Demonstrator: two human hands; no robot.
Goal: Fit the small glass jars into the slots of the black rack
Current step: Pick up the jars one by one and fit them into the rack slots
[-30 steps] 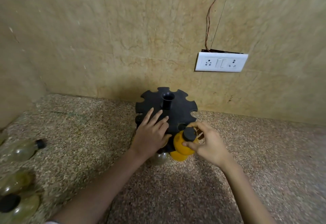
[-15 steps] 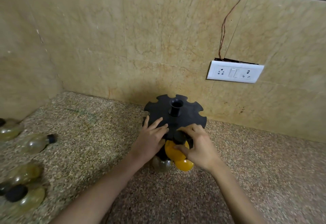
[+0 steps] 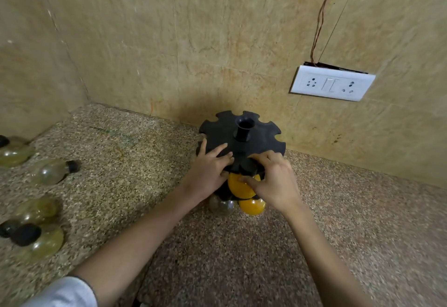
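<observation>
Rack [image 3: 225,132] stood by the bench's [image 3: 350,234] back edge. We found the left hand [image 3: 209,172] spread-fingered atop it, apparently as a brace; the right hand [image 3: 274,182] pinched a yellow jar [image 3: 238,189] at its near slot.

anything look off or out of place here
The white switch plate has a dark gap along its top edge, and a loose wire runs up out of it. Left on the counter, several jars lie on their sides.
</observation>
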